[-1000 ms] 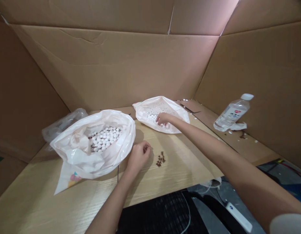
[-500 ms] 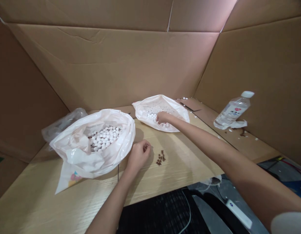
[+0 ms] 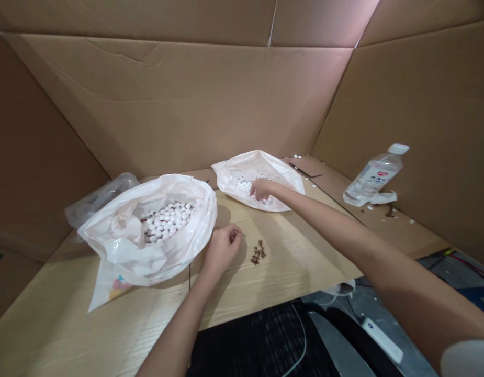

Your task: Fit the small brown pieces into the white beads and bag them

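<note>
My right hand reaches into the smaller white plastic bag at the back of the table, its fingers curled down among small white balls; whether it holds any I cannot make out. My left hand rests on the wooden table with fingers curled closed, just right of the large white bag filled with white balls. A small heap of dark brown bits lies on the table right of my left hand.
Cardboard walls enclose the table on three sides. A clear water bottle leans at the right wall beside a crumpled white scrap. A clear plastic bag lies behind the large bag. Loose white balls dot the right side.
Both hands stay almost where they were; the right hand's fingers shift slightly among the balls in the small bag. The view has drifted a little.
</note>
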{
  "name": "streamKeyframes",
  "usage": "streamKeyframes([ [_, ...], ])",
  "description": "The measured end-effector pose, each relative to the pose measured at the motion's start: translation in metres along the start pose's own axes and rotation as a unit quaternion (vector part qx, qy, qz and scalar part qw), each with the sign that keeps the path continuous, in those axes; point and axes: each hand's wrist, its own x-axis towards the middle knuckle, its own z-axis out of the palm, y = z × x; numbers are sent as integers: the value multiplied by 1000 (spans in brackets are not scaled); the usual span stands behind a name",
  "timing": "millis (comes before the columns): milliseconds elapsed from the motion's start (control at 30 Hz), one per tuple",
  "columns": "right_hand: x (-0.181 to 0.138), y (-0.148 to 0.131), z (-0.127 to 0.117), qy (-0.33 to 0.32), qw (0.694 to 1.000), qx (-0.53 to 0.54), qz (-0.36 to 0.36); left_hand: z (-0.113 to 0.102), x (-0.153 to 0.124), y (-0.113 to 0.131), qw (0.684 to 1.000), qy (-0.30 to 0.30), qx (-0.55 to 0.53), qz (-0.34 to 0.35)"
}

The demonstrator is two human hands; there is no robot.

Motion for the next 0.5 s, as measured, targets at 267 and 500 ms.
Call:
streamKeyframes([
  [267, -2, 4, 3, 60, 993, -61, -77, 0, 0, -1, 1000, 1, 2, 0],
  [500, -9, 6, 1, 59, 989, -76, -116, -1, 0, 1, 1000, 0, 3, -3],
])
